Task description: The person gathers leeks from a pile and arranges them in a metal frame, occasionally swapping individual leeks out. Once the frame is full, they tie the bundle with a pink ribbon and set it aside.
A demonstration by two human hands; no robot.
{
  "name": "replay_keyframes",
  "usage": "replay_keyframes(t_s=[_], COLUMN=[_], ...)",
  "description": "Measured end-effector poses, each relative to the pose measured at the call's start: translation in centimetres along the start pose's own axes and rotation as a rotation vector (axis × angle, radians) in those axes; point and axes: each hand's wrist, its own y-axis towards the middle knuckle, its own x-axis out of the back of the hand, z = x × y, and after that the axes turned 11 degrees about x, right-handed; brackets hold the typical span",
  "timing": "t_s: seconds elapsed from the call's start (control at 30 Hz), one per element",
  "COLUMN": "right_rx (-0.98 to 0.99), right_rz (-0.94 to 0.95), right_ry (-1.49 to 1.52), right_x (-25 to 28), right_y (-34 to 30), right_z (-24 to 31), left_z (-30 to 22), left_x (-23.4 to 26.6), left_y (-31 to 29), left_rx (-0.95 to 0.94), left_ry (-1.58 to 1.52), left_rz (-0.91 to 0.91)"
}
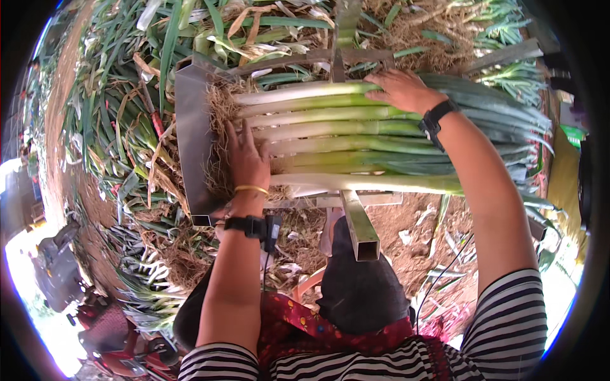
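Observation:
Several long leeks (318, 130) lie side by side in a row, white stalks to the left and blue-green leaves to the right. Their tangled roots (219, 127) come up against an upright metal plate (192, 140). My left hand (249, 160) rests over the white ends beside the roots, its fingers stretched toward the far side. My right hand (406, 91) lies over the farthest leeks, where the stalks turn green, fingers extended. Neither hand is wrapped round a stalk. The undersides of both hands are hidden.
A square metal tube (360, 232) juts toward me from under the leeks. Loose leaves and trimmings (121, 120) cover the ground at left and far side. More leeks (149, 279) lie at lower left, near a red motorbike (114, 336). A thin black cable (438, 279) hangs at right.

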Motion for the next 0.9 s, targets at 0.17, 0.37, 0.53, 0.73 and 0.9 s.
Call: replay_keyframes(t_s=[0.17, 0.37, 0.53, 0.73, 0.9], right_rx=[-0.049, -0.028, -0.022, -0.062, -0.027], right_rz=[0.034, 0.047, 0.015, 0.098, -0.252], right_ry=[-0.019, 0.013, 0.117, 0.101, -0.153], right_x=[-0.9, -1.7, -0.1, 0.4, -0.7], right_y=[0.5, 1.2, 0.3, 0.4, 0.8], right_z=[-1.2, -1.7, 0.6, 0.9, 0.1], left_z=[-2.0, -4.1, -3.6, -4.0, -4.8], left_x=[3.4, 3.3, 4.5, 5.2, 4.4], left_y=[0.4, 3.2, 3.9, 6.4, 8.5], left_rx=[-0.089, -0.115, -0.102, -0.057, -0.119], left_ry=[0.105, 0.384, 0.456, 0.252, 0.293], left_rz=[0.079, 0.308, 0.344, 0.318, 0.383])
